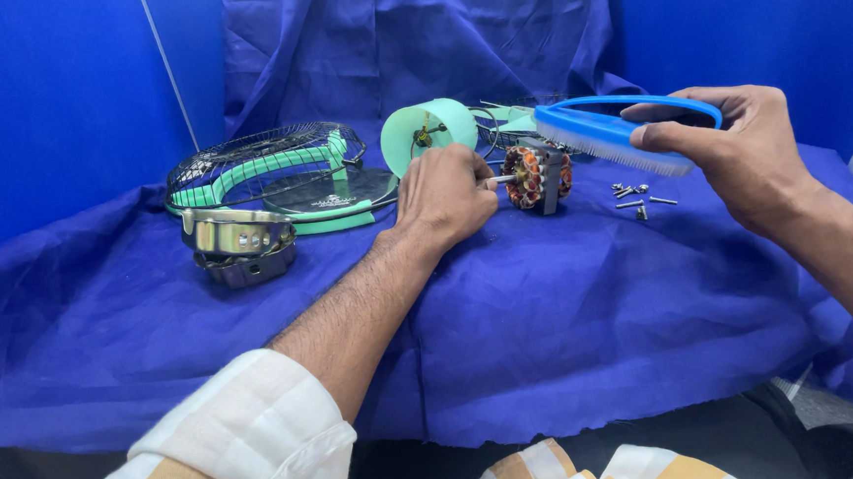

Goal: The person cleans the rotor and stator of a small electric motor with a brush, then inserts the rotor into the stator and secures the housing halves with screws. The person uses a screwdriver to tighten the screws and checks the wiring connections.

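While a striped cream-and-orange sleeve (251, 433) fills the near edge of the view, the left hand (444, 197) stretches forward over the blue cloth (570, 329) that drapes the tabletop, its fingers (470, 183) pinched narrow around the short metal shaft of a fan motor (538, 175). That motor, with copper windings showing in its core, stands on the cloth just right of the hand, shaft pointing left into the grip. To the right and raised above the cloth, the right hand (737, 151) holds a blue scrubbing brush (617, 131) by its looped handle, fingers wrapped over the top and the thumb pressed along the underside; the pale bristles point down and the brush tip hangs just above the motor, not clearly touching it. Several small screws (638, 197) lie scattered on the cloth between the motor and the right wrist. Off to the left sits a round metal housing (239, 246), and behind it a wire fan guard (264, 161) with a mint-green stand and dark base. Farther back, a mint-green motor cover (430, 133) lies on its side, open end towards the camera, with more wire grille behind it. A blue cloth backdrop (414, 33) closes the scene.
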